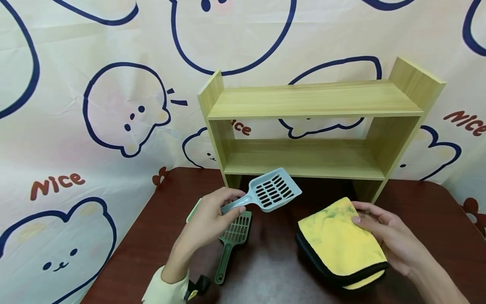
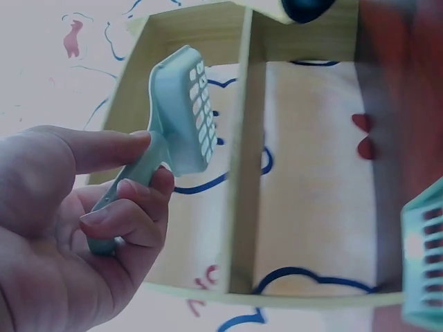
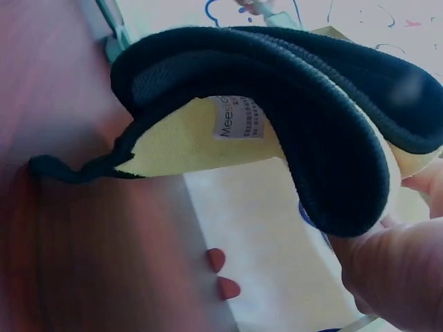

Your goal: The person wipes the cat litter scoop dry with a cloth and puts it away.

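Observation:
In the head view my left hand [image 1: 210, 215] grips a light blue slotted litter scoop [image 1: 275, 190] by its handle, raised above the table. The left wrist view shows the fingers curled round that handle. My right hand [image 1: 391, 236] pinches a folded yellow cleaning cloth [image 1: 338, 240] with dark edging, thumb on top. In the right wrist view, the cloth's layers hang apart and a white label [image 3: 239, 117] shows. A dark green litter scoop [image 1: 236, 232] lies on the table beside the left hand. A pale green scoop [image 2: 423, 256], partly cut off, shows in the left wrist view.
A light wooden two-tier shelf [image 1: 303, 158] stands at the back of the dark red-brown table [image 1: 125, 253]. Behind it hangs a white cloth backdrop [image 1: 125, 105] with cartoon bears. A small black item with yellow [image 1: 197, 288] is by the left sleeve.

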{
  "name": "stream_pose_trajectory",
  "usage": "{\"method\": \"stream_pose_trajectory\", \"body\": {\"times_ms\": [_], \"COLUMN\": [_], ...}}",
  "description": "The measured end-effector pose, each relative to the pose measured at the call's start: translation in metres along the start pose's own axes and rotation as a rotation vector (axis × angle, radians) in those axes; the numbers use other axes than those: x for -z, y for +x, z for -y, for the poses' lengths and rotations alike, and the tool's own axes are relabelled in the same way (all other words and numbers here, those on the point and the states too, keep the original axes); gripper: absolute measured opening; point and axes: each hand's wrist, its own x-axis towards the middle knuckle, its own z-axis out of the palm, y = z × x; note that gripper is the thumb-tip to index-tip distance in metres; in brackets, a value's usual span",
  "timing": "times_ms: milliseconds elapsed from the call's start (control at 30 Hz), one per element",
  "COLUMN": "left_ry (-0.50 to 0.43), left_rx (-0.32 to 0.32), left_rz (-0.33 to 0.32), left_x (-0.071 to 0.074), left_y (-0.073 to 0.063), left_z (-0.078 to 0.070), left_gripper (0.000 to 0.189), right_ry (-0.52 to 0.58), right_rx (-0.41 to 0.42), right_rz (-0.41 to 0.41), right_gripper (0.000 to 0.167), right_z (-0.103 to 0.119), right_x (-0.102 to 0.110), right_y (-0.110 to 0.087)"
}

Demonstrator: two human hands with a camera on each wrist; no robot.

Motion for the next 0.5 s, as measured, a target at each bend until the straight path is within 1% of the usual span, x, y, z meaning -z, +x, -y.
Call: {"method": "stream_pose_trajectory", "body": {"times_ms": [67, 333, 500], "left_ry": [0.018, 0.092, 0.133], "left_rx": [0.003, -0.003, -0.010], "left_rz": [-0.012, -0.075, -0.113], "left_x": [0.009, 0.043, 0.064], "left_y": [-0.002, -0.003, -0.004], "left_z": [-0.005, -0.023, -0.040], "left_gripper": [0.027, 0.031, 0.030], "right_ry": [0.016, 0.007, 0.010], "right_rx": [-0.008, -0.074, -0.103], "right_rz": [-0.001, -0.064, -0.075], "right_gripper": [0.041, 0.037, 0.037], "right_z": [-0.005, -0.018, -0.024], "right_x": [0.002, 0.004, 0.007], "right_y": [-0.002, -0.008, -0.012]}}
